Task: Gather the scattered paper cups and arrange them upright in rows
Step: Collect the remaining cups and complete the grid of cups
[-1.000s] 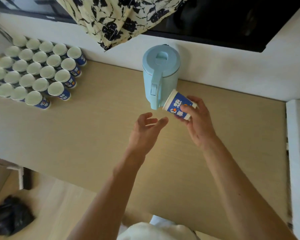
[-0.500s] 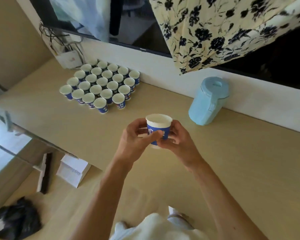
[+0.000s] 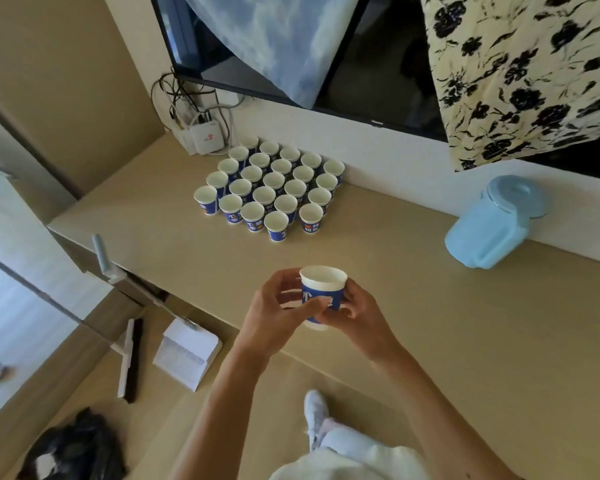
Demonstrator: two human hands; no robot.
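Moving left along the wooden desk (image 3: pixel 465 341), nearer the upright cup rows (image 3: pixel 274 188) and now well apart from the light-blue jug (image 3: pixel 489 230), the left hand (image 3: pixel 274 320) and right hand (image 3: pixel 364 317) are curling their fingers around 1 upright blue paper cup (image 3: pixel 321 292), holding it above the desk's front edge.

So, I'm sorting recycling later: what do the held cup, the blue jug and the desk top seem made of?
The held cup: apparently paper, matte white inside, printed blue wall, rolled rim. The blue jug: likely plastic, smooth pale-blue moulded body, slight sheen. The desk top: probably wood-look laminate, matte beige; grain too faint to confirm.
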